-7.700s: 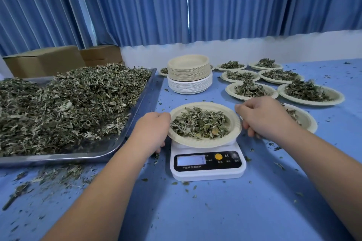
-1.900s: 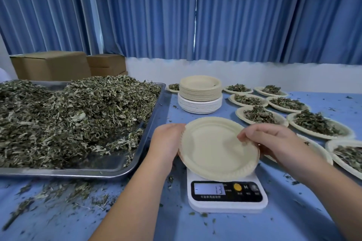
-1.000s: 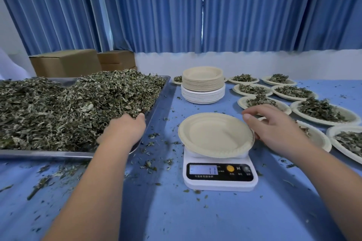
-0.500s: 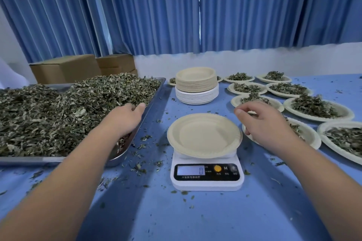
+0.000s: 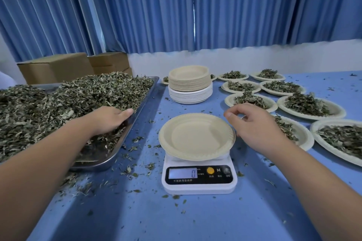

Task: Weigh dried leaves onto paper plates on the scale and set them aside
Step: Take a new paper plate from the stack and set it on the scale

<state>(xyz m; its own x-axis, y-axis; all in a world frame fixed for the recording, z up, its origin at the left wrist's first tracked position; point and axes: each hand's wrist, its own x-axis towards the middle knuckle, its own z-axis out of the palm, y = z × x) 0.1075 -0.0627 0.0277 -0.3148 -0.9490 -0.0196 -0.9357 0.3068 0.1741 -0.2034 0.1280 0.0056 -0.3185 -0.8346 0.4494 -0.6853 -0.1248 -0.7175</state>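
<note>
An empty beige paper plate [image 5: 195,137] sits on the white digital scale [image 5: 198,179], whose display reads 0. To the left a metal tray [image 5: 144,100] holds a big heap of dried leaves [image 5: 58,103]. My left hand [image 5: 109,121] lies palm down in the heap near the tray's right rim. Its fingers curl into the leaves and are hidden by them. Just right of the plate hovers my right hand [image 5: 254,127], fingers loosely curled and holding nothing, thumb and forefinger close together above the rim.
A stack of unused paper plates [image 5: 190,84] stands behind the scale. Several plates filled with leaves [image 5: 309,105] cover the blue table [image 5: 195,221] to the right. Cardboard boxes [image 5: 56,66] sit behind the tray. Loose leaf bits lie scattered around the scale.
The filled plate left the scale and an empty one took its place. My left hand went into the leaf heap and dug in. My right hand lifted slightly off the plate's rim.
</note>
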